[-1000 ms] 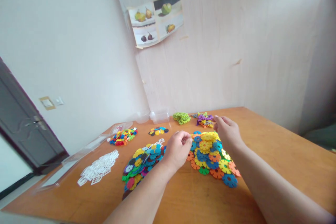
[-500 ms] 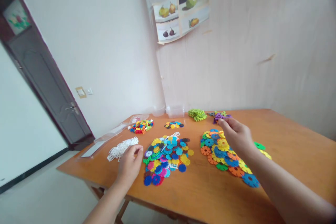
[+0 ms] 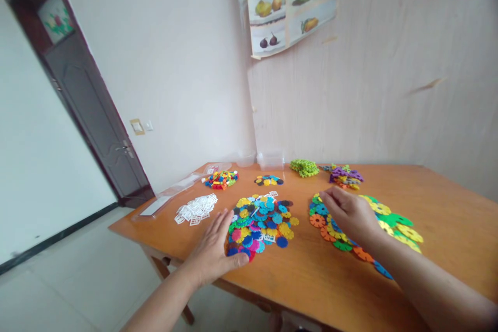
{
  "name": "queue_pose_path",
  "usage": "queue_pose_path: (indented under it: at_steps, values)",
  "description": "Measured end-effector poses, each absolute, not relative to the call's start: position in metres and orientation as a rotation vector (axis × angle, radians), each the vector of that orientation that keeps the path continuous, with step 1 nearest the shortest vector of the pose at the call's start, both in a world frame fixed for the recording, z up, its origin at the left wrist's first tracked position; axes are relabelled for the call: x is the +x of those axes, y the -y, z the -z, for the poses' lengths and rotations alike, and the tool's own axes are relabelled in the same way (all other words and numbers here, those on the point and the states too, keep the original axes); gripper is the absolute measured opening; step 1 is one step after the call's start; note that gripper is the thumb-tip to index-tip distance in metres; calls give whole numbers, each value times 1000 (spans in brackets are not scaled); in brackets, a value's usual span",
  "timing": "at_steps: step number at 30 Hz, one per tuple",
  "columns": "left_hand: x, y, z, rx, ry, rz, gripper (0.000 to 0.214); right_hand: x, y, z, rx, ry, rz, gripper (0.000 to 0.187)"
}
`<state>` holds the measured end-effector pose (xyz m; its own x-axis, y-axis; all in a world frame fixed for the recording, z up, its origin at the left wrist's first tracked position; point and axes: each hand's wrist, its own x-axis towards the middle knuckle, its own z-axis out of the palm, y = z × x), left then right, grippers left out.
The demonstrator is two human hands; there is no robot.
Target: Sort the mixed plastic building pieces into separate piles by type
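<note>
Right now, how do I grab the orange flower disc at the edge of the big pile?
Pinch the orange disc by its notched rim, from its left, over bare table. It lies flat at the edge of the pile, so likely only the rim offers a hold, and the right hand covers the other side.

left hand (image 3: pixel 213 252): flat, fingers spread, palm down | right hand (image 3: pixel 350 213): palm down, fingers loosely curled

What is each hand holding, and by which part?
Left hand: nothing; it lies open against the small-disc pile. Right hand rests on the large-disc pile, fingers bent; a hold cannot be told.
</note>
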<state>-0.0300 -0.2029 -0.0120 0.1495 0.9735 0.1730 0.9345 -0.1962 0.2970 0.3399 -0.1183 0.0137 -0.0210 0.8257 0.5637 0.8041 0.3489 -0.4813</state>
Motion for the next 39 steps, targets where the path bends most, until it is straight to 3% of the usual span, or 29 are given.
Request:
queue_pose_path:
  at_steps: [6, 21, 26, 35, 39]
  values:
    - [-6, 192, 4, 2359, -1851, -287, 124, 340, 116, -9, -1439, 1852, -45, 37]
    - [6, 153, 7, 2384, -1906, -320, 114, 336, 115, -8, -1423, 1895, -35, 37]
    - [-7, 160, 7, 2416, -1902, -439, 102, 332, 118, -6, -1407, 1938, -13, 35]
    - [-61, 175, 0, 2452, -2106, -758, 50, 327, 122, -5, -1437, 2002, -19, 37]
    - [-65, 180, -1, 2463, -2082, -758, 43, 324, 121, -1, -1421, 2042, -17, 36]
